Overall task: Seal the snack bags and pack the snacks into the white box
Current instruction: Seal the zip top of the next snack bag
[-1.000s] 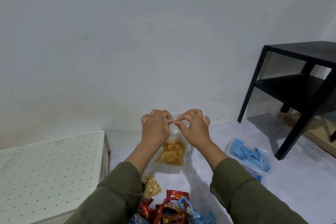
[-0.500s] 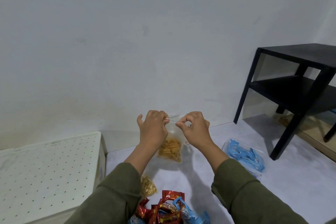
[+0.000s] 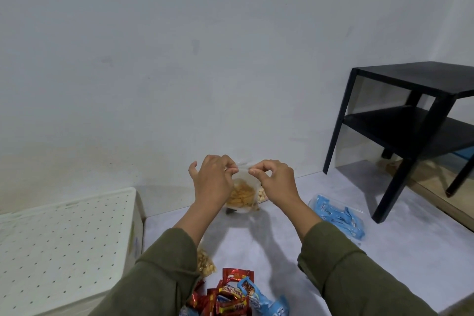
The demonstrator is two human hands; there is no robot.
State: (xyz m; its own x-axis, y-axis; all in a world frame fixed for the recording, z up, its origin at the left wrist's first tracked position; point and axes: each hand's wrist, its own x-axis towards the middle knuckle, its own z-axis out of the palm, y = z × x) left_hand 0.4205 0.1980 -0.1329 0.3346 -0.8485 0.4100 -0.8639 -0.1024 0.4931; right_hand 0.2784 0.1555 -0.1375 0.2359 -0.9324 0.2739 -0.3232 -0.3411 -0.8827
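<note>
A clear zip bag of orange snack sticks (image 3: 242, 196) hangs in the air between my hands. My left hand (image 3: 211, 181) pinches the left end of its top strip, little finger spread out. My right hand (image 3: 275, 182) pinches the strip a short way to the right. The white box (image 3: 61, 246) with a dotted lid stands closed at the left. A clear bag of pale nuts (image 3: 205, 263) lies by my left sleeve, and another pale snack bag (image 3: 262, 194) shows behind the held one.
Red and blue wrapped snack bars (image 3: 236, 295) are piled at the bottom centre. A clear bag of blue packets (image 3: 338, 217) lies on the grey floor at the right. A black two-shelf side table (image 3: 420, 131) stands at the far right against the wall.
My hands have drawn apart along the bag's top strip. The bag hangs a little higher and further from me.
</note>
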